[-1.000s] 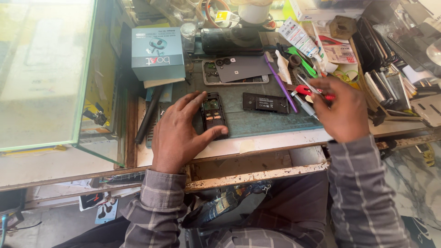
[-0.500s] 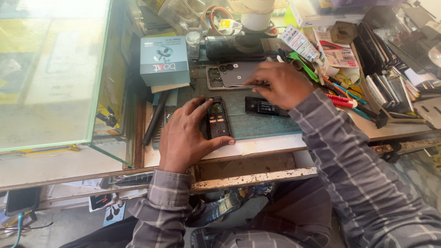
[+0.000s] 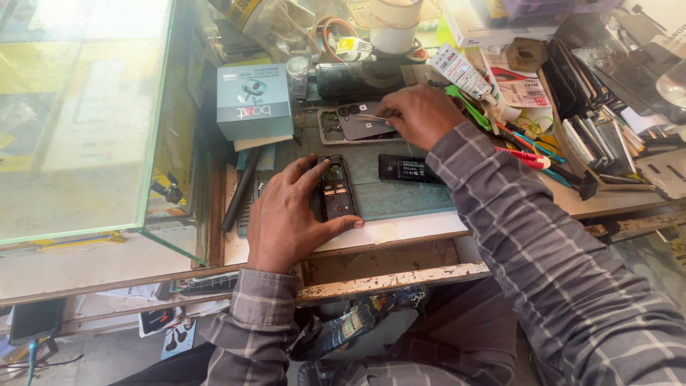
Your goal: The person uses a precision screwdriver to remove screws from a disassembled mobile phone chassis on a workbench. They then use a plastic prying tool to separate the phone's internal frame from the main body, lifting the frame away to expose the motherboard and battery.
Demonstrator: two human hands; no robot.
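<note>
Left hand [image 3: 286, 214] steadying opened phone [image 3: 336, 189], right hand [image 3: 418, 114] pinching tweezers [image 3: 371, 118] beyond

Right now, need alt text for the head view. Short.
Seen from above, a left hand steadies an opened dark phone on a cluttered repair bench, while the right hand reaches to a second opened phone farther back. A teal box sits to the left.

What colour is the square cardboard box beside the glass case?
Teal-blue square cardboard box, clearest in the head view.
</note>
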